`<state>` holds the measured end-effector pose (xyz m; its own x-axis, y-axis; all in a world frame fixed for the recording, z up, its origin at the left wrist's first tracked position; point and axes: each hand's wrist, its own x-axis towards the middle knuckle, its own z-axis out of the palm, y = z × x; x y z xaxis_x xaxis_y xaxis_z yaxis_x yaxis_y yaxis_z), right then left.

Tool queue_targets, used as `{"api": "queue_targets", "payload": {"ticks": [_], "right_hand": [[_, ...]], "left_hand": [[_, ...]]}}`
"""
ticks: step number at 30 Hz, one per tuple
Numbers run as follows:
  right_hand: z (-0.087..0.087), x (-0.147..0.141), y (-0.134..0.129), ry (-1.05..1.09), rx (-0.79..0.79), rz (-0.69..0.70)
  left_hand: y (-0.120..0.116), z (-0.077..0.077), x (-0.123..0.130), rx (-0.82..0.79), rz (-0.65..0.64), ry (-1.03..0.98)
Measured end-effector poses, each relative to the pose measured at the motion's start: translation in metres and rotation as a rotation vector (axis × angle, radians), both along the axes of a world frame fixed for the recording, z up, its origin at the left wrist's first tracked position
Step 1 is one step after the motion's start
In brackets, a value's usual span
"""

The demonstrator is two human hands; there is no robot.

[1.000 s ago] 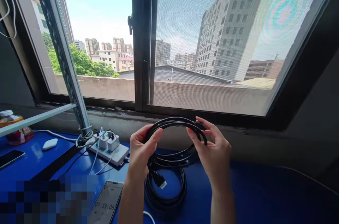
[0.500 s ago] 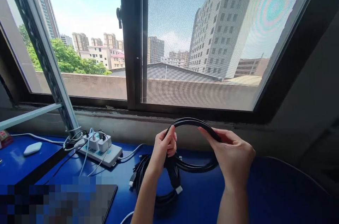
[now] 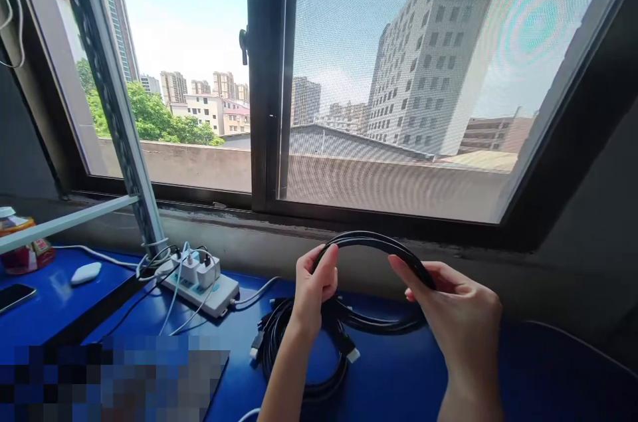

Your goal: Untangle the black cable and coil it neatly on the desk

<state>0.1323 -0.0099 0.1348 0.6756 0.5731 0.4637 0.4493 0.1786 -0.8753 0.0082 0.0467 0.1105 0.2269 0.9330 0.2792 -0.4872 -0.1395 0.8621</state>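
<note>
A coiled black cable is held up in a loop between my two hands. My left hand grips the coil's left side, thumb on top and fingers curled. On the right side, my right hand pinches the strands between thumb and fingers. Behind and below my left hand, another black cable coil lies on the blue table. Connectors with pale ends stick out near it, one being a plug just below the held loop. My left wrist hides part of that lower coil.
A white power strip with adapters and cords stands by a metal post. Further left are a white rounded object, a phone and a bottle. A window rises behind the table. The lower left is pixelated.
The view has shifted left, so the scene sits further right and the bottle and phone show at the left. Both hands still hold the cable loop in nearly the same pose.
</note>
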Motion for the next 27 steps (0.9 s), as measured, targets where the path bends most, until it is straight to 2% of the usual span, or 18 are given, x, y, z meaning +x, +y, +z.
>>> {"api": "queue_targets", "payload": {"ticks": [3, 8, 11, 14, 17, 19, 20, 24, 25, 27], "right_hand": [[0.003, -0.005, 0.002, 0.065, -0.056, 0.130], [0.003, -0.013, 0.001, 0.207, -0.151, 0.324], [0.002, -0.020, -0.001, 0.317, -0.196, 0.463], [0.003, -0.026, -0.003, 0.402, -0.190, 0.602], [0.005, -0.031, -0.007, 0.447, -0.139, 0.672], [0.006, -0.033, -0.010, 0.371, -0.104, 0.632], [0.006, -0.034, -0.011, 0.294, -0.087, 0.565], [0.004, -0.036, -0.012, -0.040, 0.016, 0.131], [0.003, -0.037, -0.011, -0.087, 0.068, 0.086], [0.001, -0.039, -0.009, -0.137, 0.157, 0.125]], "left_hand": [[0.005, -0.001, -0.009, 0.007, -0.061, -0.016], [0.009, -0.001, -0.021, -0.003, -0.067, -0.023], [0.012, -0.001, -0.025, -0.022, -0.127, -0.020], [0.013, -0.002, -0.024, -0.047, -0.182, -0.061], [0.011, -0.002, -0.020, -0.031, -0.158, -0.138], [0.008, 0.000, -0.019, -0.007, -0.123, -0.177], [0.006, 0.000, -0.019, -0.001, -0.110, -0.183], [0.000, 0.005, -0.025, -0.032, -0.039, -0.134], [-0.001, 0.007, -0.028, -0.048, -0.017, -0.112], [-0.003, 0.009, -0.032, -0.084, 0.004, -0.062]]}}
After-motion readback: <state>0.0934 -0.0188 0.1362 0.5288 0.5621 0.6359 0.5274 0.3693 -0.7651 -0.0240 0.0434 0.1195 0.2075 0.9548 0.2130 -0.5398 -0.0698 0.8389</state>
